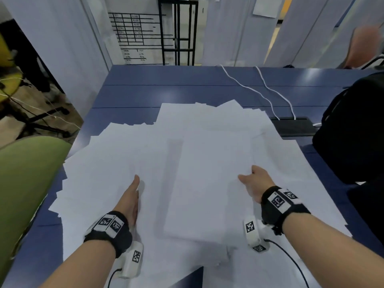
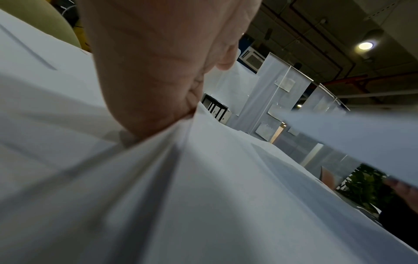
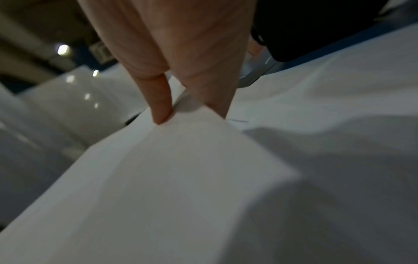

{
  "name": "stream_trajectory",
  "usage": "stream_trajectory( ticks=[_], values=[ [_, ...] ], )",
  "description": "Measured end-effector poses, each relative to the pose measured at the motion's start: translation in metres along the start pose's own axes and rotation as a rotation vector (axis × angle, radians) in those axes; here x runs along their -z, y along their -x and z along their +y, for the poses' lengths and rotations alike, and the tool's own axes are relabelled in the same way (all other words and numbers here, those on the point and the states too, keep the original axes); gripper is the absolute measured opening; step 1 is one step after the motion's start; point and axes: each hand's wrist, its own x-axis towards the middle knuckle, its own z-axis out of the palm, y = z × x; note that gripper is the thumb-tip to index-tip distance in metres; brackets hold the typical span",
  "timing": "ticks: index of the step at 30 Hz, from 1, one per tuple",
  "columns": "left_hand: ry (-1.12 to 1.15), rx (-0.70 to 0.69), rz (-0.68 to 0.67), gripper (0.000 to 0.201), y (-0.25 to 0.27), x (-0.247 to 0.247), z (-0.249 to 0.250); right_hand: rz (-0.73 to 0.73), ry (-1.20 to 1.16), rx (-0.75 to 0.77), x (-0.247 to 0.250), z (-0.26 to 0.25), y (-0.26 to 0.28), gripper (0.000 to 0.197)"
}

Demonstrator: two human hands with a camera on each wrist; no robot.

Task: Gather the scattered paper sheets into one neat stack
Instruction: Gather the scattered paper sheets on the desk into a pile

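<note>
A wide spread of white paper sheets is being covered across most of the blue tabletop, fanned out toward 10 o'clock, 12 o'clock and 3 o'clock. A thicker bundle of sheets is lying in the middle, its long axis running from 6 o'clock to 12 o'clock, and it is being lifted along its right edge. That edge is being pinched by the right hand, thumb on top and fingers tucked beneath, so the bundle is grasped there. The left hand is being held edge-down at the bundle's 9 o'clock side, fingers straight and released, pressed into loose sheets that are bunching against the palm in the left wrist view. The bundle therefore is lying between the two hands, nearer the right one. The loose sheets at 10 o'clock seem to be the next to be swept inward, a move likely falling to the left hand. A black bag is standing at 3 o'clock, beside two white cables.
</note>
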Motion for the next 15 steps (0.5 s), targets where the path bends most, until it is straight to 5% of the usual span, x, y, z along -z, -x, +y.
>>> stream_trajectory(
  ticks=[3,5,10,12,15],
  values=[
    [-0.012,0.021,0.021,0.088,-0.004,0.003,0.0,-0.029,0.27,-0.028,-0.021,0.026,-0.006,0.006],
    [-0.037,0.0,0.033,0.078,-0.004,0.005,-0.001,-0.047,0.301,-0.027,-0.034,0.031,-0.004,0.013],
    [-0.186,-0.005,0.17,0.094,-0.005,-0.002,-0.004,-0.075,0.443,0.062,-0.058,0.022,0.004,0.056],
    [-0.18,-0.016,0.212,0.094,-0.005,-0.003,-0.005,-0.109,0.593,0.078,-0.064,0.018,0.0,0.047],
    [-0.187,-0.026,0.229,0.095,-0.009,-0.001,-0.007,-0.186,0.705,0.035,-0.072,0.015,-0.006,0.005]
  ],
)
